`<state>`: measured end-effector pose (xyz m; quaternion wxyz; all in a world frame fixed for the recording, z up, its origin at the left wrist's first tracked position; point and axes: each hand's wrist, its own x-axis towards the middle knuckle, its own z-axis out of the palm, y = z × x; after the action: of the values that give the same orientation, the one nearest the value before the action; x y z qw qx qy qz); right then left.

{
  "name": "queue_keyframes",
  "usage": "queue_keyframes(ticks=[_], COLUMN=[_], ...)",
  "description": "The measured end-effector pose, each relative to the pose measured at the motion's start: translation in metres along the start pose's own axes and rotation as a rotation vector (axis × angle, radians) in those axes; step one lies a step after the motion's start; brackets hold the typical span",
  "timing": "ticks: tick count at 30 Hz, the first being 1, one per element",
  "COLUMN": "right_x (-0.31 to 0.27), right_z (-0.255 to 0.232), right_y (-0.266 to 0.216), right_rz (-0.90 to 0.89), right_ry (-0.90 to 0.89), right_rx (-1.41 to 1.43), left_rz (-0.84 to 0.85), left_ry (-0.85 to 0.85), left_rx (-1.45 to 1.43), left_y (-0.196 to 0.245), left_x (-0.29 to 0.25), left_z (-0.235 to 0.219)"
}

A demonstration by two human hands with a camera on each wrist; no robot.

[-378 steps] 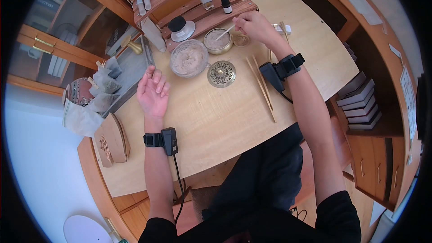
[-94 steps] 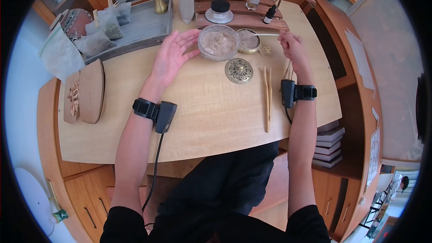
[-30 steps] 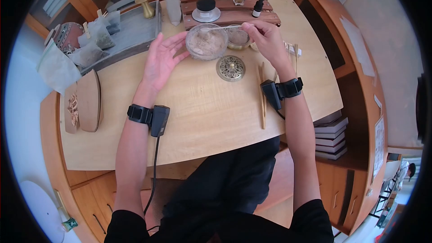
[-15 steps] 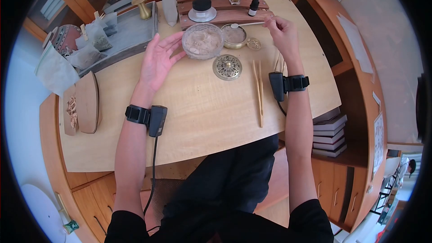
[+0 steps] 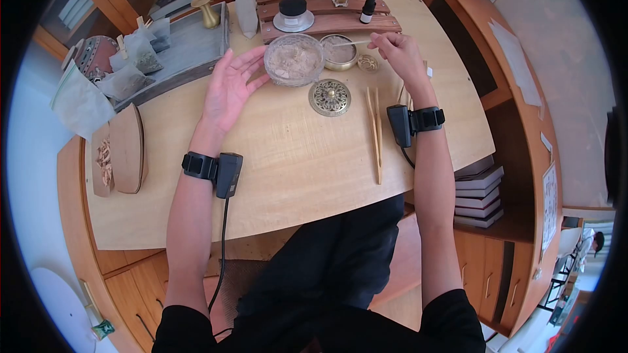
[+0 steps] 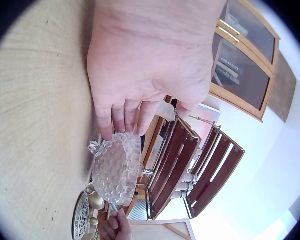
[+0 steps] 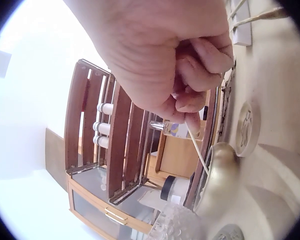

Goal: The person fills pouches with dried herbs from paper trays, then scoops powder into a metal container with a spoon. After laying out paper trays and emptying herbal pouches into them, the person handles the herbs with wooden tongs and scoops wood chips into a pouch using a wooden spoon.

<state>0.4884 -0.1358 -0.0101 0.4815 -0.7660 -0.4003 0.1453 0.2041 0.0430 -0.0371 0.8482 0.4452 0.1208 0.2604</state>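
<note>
My right hand (image 5: 400, 55) pinches the thin pale handle of a small spoon (image 5: 356, 43) between thumb and fingertips. Its far end reaches over greyish powder in a round brass burner (image 5: 342, 67). In the right wrist view the other fingers curl into the palm, and the spoon (image 7: 196, 145) slants down past the brass rim. Beside the burner stands a textured glass bowl (image 5: 296, 82) of pinkish-grey powder. My left hand (image 5: 229, 88) lies palm up with loosely extended fingers, the tips right at the bowl's left side. A pierced brass lid (image 5: 330, 97) lies in front.
Wooden tongs (image 5: 376, 134) and a small brass openwork disc (image 5: 367, 63) lie right of the lid. Behind are a slatted rack (image 5: 281, 14) with bottles and a black-lidded jar (image 5: 293, 8). Left are a grey tray (image 5: 190, 52), bagged herbs and a wooden box (image 5: 127, 147).
The spoon, over the glass bowl a second ago, moved right to the brass burner; its rounded end showed powder half a second ago. My left hand has stayed by the bowl.
</note>
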Motion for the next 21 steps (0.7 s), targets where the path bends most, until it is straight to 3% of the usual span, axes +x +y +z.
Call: queue_keyframes(ticks=[7,21], right_x=[-0.002,-0.005], right_z=[-0.004,-0.004], right_y=[-0.004,-0.016], right_rz=[0.198,0.182], right_ry=[0.019,0.077], right_rx=[0.205,0.393], left_rz=[-0.009,-0.003], left_ry=[-0.008,-0.014], left_rx=[-0.023,0.009], left_y=[0.0,0.0], left_x=[0.0,0.0], left_z=[-0.002,-0.002])
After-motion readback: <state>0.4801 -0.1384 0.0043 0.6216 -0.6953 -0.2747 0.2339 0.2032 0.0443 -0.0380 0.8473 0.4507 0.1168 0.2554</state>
